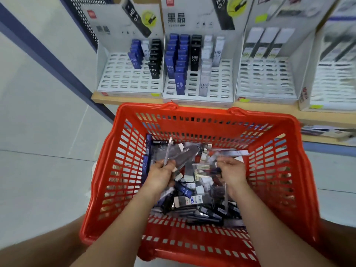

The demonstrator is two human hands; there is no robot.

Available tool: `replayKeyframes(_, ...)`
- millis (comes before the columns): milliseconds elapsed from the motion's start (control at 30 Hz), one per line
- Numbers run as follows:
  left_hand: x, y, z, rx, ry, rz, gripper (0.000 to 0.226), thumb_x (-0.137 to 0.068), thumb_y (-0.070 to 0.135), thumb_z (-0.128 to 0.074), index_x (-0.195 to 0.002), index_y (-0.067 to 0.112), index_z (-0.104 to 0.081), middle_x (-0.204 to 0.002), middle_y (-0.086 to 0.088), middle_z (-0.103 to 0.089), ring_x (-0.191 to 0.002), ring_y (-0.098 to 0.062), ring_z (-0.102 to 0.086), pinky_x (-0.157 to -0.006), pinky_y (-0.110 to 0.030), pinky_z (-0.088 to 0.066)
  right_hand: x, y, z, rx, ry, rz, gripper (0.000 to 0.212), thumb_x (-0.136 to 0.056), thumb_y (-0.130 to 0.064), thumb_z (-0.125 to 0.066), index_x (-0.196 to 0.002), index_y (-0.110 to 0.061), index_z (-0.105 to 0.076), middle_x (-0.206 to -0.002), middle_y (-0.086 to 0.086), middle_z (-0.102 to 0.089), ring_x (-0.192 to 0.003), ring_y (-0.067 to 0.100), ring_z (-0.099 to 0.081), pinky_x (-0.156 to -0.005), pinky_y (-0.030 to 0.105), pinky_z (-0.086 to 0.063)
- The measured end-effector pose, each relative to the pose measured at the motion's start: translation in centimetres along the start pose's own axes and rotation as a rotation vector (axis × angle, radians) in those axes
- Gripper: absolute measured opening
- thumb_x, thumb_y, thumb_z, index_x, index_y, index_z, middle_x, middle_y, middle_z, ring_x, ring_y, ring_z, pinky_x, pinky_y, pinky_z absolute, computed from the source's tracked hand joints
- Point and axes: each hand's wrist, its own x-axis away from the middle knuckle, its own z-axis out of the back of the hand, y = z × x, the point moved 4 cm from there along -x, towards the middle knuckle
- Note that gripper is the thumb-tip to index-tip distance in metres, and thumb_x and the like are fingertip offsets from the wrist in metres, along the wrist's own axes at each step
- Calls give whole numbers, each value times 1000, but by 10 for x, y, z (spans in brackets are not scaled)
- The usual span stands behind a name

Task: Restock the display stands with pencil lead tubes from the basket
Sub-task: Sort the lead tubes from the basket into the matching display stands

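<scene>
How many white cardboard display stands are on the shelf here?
4 white cardboard display stands side by side on the wooden shelf: leftmost, second, third, and a blurred fourth cut by the right edge. Others may lie beyond.

Bright, even, cool-white indoor light; no hard shadows. Soft shade inside basket (90, 229) beneath forearms (123, 218); bottom corners of frame darker. Strong wide-angle distortion: shelf edge (123, 100) bows, floor (38, 170) lines at left splay, forearms swell toward bottom edge. Heavy motion blur at right of frame: display stands (267, 78) there smeared, print unreadable. Centre stand (221, 81) sharper, "HB 07" legible. Tubes (183, 157) gripped by left hand (160, 175) and right hand (232, 169) streaked, outlines soft, faint sheen on clear plastic.
</scene>
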Motion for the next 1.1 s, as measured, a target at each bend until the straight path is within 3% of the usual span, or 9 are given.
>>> replayKeyframes(167, 33, -5, -5, 131, -28, 42, 16, -96, 27, -55, -98, 12, -50, -60, 0, -50, -41, -10, -38, -34, -18, -24, 25, -17, -5, 130, -189, 99, 43, -86, 0, -70, -128, -4, -62, -116, 9, -64, -74, 15, -54, -60, 24, -40)
replayKeyframes(300, 55, -5, -15, 274, -61, 92, 36, -95, 26, -58, -122, 8, -43, -59, -2, -51, -41, -11, -38, -35, -18, -27, 42, -38, -1, -25, -260, -39, 21, -88, 0, -67, -108, -4, -70, -72, 1, -66, -66, 17, -48, -50, 24, -36)
replayKeyframes(400, 71, 2, -26, 280, -89, 70, 39, -95, 28, -57, -125, 7, -45, -58, 0, -51, -41, -11, -38, -36, -19, -26, 59, -49, -3, -202, -283, -135, 12, -93, -6, -59, -82, -7, -66, -62, 2, -61, -57, 16, -43, -43, 23, -32)
replayKeyframes(467, 83, 8, -33, 246, -103, 33, 27, -95, 28, -55, -113, 8, -48, -56, 0, -50, -40, -11, -36, -37, -18, -22, 68, -54, -6, -264, -244, -159, 19, -86, -22, -66, -71, -12, -61, -69, 3, -56, -60, 20, -49, -54, 30, -41)
replayKeyframes(567, 103, 17, -45, 216, -135, -34, 16, -96, 27, -54, -95, 12, -49, -53, -2, -48, -37, -12, -34, -35, -17, -20, 84, -69, -10, -295, -271, -116, 39, -73, -46, -80, -97, -17, -70, -99, 6, -69, -92, 28, -65, -87, 46, -55)
replayKeyframes(733, 122, 31, -53, 132, -176, -195, 19, -99, 24, -50, -92, 6, -48, -56, -4, -45, -35, -14, -33, -37, -17, -27, 106, -88, -13, -143, -399, 27, 33, -88, -37, -72, -115, -19, -64, -118, 2, -65, -111, 25, -59, -101, 44, -45)
replayKeyframes(933, 133, 47, -39, 81, -247, -204, 33, -97, 39, -52, -112, 10, -52, -61, -2, -46, -41, -13, -34, -38, -18, -24, 119, -93, -10, -140, -412, -15, 29, -96, -28, -63, -109, -2, -65, -93, 12, -73, -70, 23, -67, -55, 30, -53)
replayKeyframes(1000, 138, 55, -33, 108, -270, -217, 32, -96, 43, -51, -112, 16, -57, -62, -3, -47, -44, -14, -33, -42, -21, -15, 123, -97, -9, -158, -446, 17, 26, -97, -26, -62, -104, -1, -67, -90, 11, -74, -64, 20, -68, -50, 28, -53)
replayKeyframes(1100, 143, 65, -21, 114, -294, -209, 27, -98, 39, -50, -90, 15, -59, -62, -5, -50, -43, -13, -32, -44, -25, -9, 132, -107, -9, -103, -541, 151, 19, -92, -29, -67, -91, -10, -69, -80, 3, -73, -62, 14, -68, -56, 25, -52)
